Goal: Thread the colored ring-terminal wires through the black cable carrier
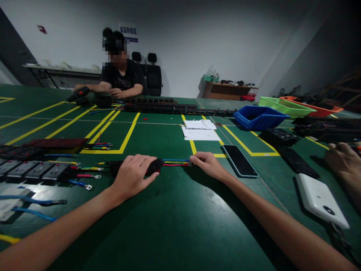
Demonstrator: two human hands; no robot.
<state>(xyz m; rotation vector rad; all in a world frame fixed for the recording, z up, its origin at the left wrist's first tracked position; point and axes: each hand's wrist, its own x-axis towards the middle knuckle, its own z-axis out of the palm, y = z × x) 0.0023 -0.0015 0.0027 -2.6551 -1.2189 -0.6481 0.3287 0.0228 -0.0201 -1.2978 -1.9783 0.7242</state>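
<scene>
My left hand (134, 174) is closed over a black socket strip (155, 168) that lies on the green table, covering most of its middle. Blue, yellow and red wires (175, 163) run out of the strip's right end. At their far tips, my right hand (208, 164) pinches the wire ends between thumb and fingers. The fingers partly hide the metal lugs there. More wire ends poke out on the left of the strip, close to grey socket strips (36, 171) with lugged wires.
A phone (240, 161) lies right of my right hand, with a white device (321, 199) beyond it. Paper sheets (199, 130) and a blue bin (259, 116) are farther back. Another person's hand (342, 165) rests at the right edge. Across the table a person (122, 77) sits near a power drill (78, 94).
</scene>
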